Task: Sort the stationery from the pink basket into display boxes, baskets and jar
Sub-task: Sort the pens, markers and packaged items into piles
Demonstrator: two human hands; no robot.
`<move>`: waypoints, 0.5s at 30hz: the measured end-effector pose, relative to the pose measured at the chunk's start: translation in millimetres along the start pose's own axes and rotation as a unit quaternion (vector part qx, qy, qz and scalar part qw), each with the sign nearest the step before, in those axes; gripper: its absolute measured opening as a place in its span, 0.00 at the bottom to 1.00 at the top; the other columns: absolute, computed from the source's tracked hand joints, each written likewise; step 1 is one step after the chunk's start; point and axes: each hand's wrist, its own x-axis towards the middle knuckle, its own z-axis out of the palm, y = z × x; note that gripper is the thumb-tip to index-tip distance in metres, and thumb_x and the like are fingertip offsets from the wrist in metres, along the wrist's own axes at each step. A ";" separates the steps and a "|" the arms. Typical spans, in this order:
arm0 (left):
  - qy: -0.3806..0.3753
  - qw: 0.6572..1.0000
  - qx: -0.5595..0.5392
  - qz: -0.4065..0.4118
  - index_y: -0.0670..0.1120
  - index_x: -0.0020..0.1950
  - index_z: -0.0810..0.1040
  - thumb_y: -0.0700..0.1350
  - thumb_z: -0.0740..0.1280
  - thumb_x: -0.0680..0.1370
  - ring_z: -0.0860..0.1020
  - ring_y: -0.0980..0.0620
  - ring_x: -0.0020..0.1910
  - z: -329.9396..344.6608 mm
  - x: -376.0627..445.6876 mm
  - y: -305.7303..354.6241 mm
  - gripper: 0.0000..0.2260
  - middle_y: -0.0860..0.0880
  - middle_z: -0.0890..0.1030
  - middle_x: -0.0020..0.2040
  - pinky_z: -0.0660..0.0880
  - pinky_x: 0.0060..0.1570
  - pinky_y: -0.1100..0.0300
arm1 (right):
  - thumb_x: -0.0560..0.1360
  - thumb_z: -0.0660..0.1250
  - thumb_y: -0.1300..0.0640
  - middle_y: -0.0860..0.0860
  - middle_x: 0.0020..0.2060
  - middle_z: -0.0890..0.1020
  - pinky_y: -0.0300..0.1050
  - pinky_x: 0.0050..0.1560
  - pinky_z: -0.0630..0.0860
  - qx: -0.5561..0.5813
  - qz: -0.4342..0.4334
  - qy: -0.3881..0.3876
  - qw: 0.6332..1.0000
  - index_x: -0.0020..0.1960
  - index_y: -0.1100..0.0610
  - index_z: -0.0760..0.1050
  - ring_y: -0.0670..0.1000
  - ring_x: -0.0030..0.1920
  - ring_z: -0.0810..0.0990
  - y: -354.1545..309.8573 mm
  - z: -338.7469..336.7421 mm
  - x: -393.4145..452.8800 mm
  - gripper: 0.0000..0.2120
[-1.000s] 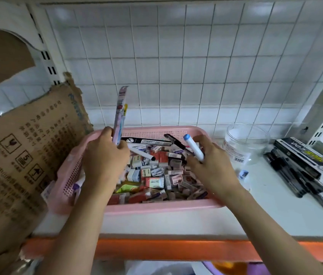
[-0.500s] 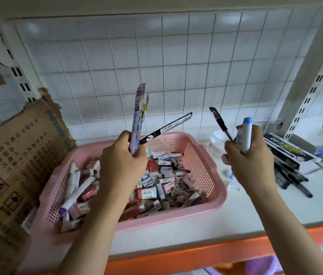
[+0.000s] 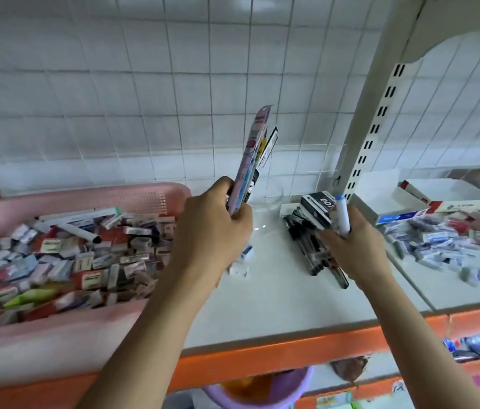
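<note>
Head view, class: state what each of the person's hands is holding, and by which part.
Left hand grips long, flat packaged pens by their lower ends. Right hand grips a white marker with a blue cap by its lower barrel.

light: bright, even, soft shadows | glare: upper wall tiles (image 3: 232, 13) | blur: slight overall | edges: wide-angle bending

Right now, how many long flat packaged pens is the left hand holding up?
2, as far as shows: a pink packet in front and a black-and-white packet close behind, both gripped in the left hand; more may be hidden.
</note>
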 end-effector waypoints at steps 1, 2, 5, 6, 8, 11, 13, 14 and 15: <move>-0.003 1.000 0.001 -0.010 0.46 0.40 0.70 0.44 0.62 0.73 0.70 0.48 0.27 9.8 -1.1 8.1 0.04 0.50 0.71 0.27 0.63 0.26 0.58 | 0.72 0.66 0.62 0.57 0.32 0.74 0.51 0.36 0.72 -0.005 0.002 -0.014 1.000 0.45 0.61 0.68 0.63 0.36 0.74 8.1 -1.9 8.5 0.07; -0.006 1.000 0.004 -0.022 0.46 0.40 0.70 0.44 0.62 0.73 0.71 0.47 0.27 19.0 -2.6 14.8 0.04 0.50 0.71 0.27 0.65 0.27 0.58 | 0.72 0.66 0.62 0.59 0.33 0.75 0.52 0.36 0.74 -0.004 0.005 -0.029 1.000 0.46 0.61 0.69 0.64 0.36 0.75 15.4 -2.1 16.1 0.07; -0.004 0.998 0.032 -0.058 0.48 0.41 0.71 0.46 0.62 0.73 0.76 0.46 0.30 39.6 -10.2 24.8 0.03 0.50 0.75 0.30 0.72 0.30 0.56 | 0.71 0.66 0.61 0.62 0.36 0.78 0.54 0.33 0.76 0.013 -0.002 -0.072 0.997 0.49 0.62 0.73 0.65 0.36 0.78 30.3 1.1 32.8 0.08; 0.000 0.997 0.041 -0.070 0.48 0.41 0.71 0.46 0.62 0.73 0.77 0.46 0.30 44.7 -13.1 25.4 0.03 0.49 0.77 0.30 0.74 0.31 0.56 | 0.71 0.67 0.60 0.62 0.37 0.78 0.54 0.33 0.77 0.017 -0.007 -0.082 0.997 0.49 0.61 0.73 0.64 0.36 0.78 34.5 2.9 37.2 0.08; 0.009 0.995 0.042 -0.093 0.49 0.39 0.70 0.46 0.63 0.73 0.78 0.45 0.31 53.4 -18.3 24.1 0.04 0.49 0.78 0.31 0.76 0.32 0.54 | 0.72 0.68 0.57 0.60 0.40 0.78 0.51 0.34 0.77 0.025 -0.013 -0.097 0.995 0.49 0.58 0.73 0.62 0.37 0.78 42.1 5.5 45.2 0.09; 0.009 0.991 0.036 -0.125 0.50 0.39 0.70 0.46 0.63 0.73 0.79 0.47 0.33 61.3 -25.1 22.6 0.04 0.50 0.80 0.33 0.77 0.32 0.53 | 0.73 0.69 0.54 0.58 0.43 0.80 0.47 0.35 0.76 0.028 -0.010 -0.119 0.992 0.48 0.53 0.73 0.59 0.38 0.78 52.1 5.7 52.0 0.07; -0.001 0.990 0.039 -0.139 0.50 0.40 0.71 0.46 0.63 0.74 0.79 0.50 0.31 65.5 -29.0 23.2 0.03 0.51 0.80 0.33 0.75 0.29 0.57 | 0.73 0.68 0.55 0.58 0.40 0.80 0.48 0.36 0.75 0.001 -0.028 -0.129 0.991 0.46 0.55 0.73 0.59 0.41 0.77 56.8 3.2 52.0 0.06; -0.003 0.989 0.044 -0.142 0.50 0.40 0.71 0.46 0.63 0.74 0.77 0.50 0.29 67.8 -30.7 23.7 0.03 0.51 0.79 0.32 0.72 0.28 0.59 | 0.73 0.68 0.56 0.58 0.39 0.79 0.48 0.37 0.74 -0.005 -0.038 -0.133 0.990 0.46 0.57 0.73 0.59 0.41 0.76 58.5 1.6 51.1 0.05; -0.004 0.989 0.049 -0.142 0.50 0.40 0.71 0.46 0.63 0.74 0.76 0.50 0.28 70.0 -32.1 24.4 0.04 0.51 0.77 0.30 0.69 0.27 0.60 | 0.73 0.67 0.57 0.56 0.37 0.79 0.47 0.37 0.74 -0.004 -0.043 -0.134 0.990 0.46 0.57 0.73 0.59 0.42 0.76 60.2 0.0 49.9 0.05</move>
